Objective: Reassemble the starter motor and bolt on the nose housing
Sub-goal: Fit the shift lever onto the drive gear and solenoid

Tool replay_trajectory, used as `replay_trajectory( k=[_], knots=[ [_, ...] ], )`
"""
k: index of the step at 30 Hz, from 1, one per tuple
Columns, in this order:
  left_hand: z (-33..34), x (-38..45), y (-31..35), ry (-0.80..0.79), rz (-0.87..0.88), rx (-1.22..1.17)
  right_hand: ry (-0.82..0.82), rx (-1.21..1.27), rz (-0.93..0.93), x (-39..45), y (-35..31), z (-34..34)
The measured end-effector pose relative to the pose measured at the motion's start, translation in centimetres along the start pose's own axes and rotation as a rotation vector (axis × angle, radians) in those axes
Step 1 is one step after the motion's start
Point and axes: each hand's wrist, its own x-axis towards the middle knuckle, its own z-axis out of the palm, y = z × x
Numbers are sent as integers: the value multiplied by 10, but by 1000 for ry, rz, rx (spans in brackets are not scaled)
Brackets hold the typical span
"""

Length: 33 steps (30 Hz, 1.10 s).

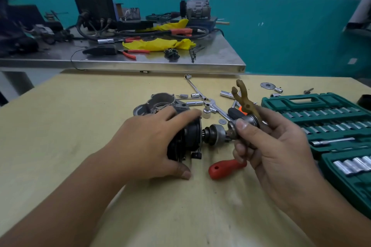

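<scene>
The black starter motor body (pixel 188 136) lies on its side on the wooden table (pixel 80 126), and my left hand (pixel 152 142) grips it from above. A metal drive pinion (pixel 217 133) sticks out of its right end. My right hand (pixel 267 146) pinches a metal plunger (pixel 244 123) with a brown plastic shift fork (pixel 244 98) hooked to it, held just right of the pinion. The grey nose housing (pixel 158 102) lies on the table right behind my left hand.
A red-handled screwdriver (pixel 224 168) lies under my right hand. Loose sockets (pixel 206 113), wrenches and a washer are scattered behind the motor. An open green socket set case (pixel 329 126) fills the right side. A steel bench (pixel 140 58) with tools stands behind the table.
</scene>
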Motion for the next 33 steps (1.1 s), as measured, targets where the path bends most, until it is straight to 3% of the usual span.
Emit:
replay_trajectory(
  k=[8,19,26,33],
  knots=[
    [4,8,3,12,4,51,71,-33,-7,0,2,0],
    [9,4,6,265,19,10,190,83,72,9,-1,-6],
    [17,0,7,372,70,-9,258,129,-25,8,-3,-10],
    [15,-4,-7,540,-36,-226,292,172,-61,9,-2,-11]
  ],
)
